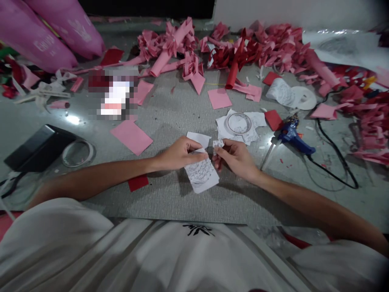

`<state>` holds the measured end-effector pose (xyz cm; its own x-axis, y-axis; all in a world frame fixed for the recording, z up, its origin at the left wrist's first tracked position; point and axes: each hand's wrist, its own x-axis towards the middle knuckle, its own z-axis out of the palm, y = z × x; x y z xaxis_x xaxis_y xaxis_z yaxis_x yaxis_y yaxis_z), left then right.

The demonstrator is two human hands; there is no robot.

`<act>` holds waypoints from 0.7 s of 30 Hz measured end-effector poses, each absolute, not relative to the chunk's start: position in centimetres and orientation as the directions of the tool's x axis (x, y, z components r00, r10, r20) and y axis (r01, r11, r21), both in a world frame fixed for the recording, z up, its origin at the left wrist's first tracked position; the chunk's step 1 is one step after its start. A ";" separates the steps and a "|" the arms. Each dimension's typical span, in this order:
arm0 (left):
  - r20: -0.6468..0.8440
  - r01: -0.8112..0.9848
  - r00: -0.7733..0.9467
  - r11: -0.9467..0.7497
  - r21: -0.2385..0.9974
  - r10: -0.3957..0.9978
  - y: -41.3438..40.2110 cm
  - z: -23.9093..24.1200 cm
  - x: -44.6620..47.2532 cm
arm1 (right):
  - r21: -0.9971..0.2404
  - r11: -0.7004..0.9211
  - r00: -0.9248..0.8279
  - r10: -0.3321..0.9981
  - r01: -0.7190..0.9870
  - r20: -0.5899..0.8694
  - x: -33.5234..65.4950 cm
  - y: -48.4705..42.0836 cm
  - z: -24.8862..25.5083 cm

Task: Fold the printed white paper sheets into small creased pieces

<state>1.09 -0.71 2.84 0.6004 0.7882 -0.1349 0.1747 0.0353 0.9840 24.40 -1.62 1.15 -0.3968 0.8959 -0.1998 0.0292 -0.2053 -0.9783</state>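
My left hand [179,154] pinches a white paper sheet [202,174] with grey patterning, over the middle of the table near me. Between the thumb and fingers of my right hand [235,158] is a small piece of patterned white paper [218,145], just right of the sheet's upper edge. A plain white paper [199,139] shows behind my left fingers. Just beyond my right hand, a roll of tape [239,123] rests on a pile of white paper scraps [254,120].
A blue glue gun [293,136] with a black cord lies at the right. Pink paper squares [132,136] and a red scrap [138,183] lie at the left. Another tape roll [78,153] sits beside a black device [39,146]. Folded pink paper pieces [170,44] crowd the back.
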 end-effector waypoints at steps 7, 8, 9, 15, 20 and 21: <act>-0.145 0.194 0.599 0.033 0.980 0.788 0.0 2.1 0.7 | -0.929 0.075 -0.300 0.953 0.363 -0.040 25.2 -1.8 1.5; -0.152 0.189 0.606 0.044 0.981 0.781 0.1 2.1 0.7 | -0.905 0.096 -0.286 0.958 0.415 -0.029 25.4 -1.6 1.6; -0.156 0.188 0.612 0.049 0.981 0.775 0.1 2.1 0.7 | -0.878 0.117 -0.273 0.962 0.465 -0.017 25.7 -1.4 1.8; -0.125 0.227 0.617 -0.024 0.974 0.777 0.0 2.4 0.7 | -0.614 0.364 -0.284 0.931 0.701 0.227 26.7 -0.4 1.9; -0.101 0.219 0.630 -0.050 0.974 0.770 -0.2 2.6 0.9 | -0.676 0.446 -0.351 0.892 0.587 0.284 25.6 -1.4 2.4; -0.097 0.220 0.628 -0.057 0.974 0.772 -0.3 2.6 1.0 | -0.728 0.434 -0.395 0.887 0.531 0.240 25.3 -1.7 2.5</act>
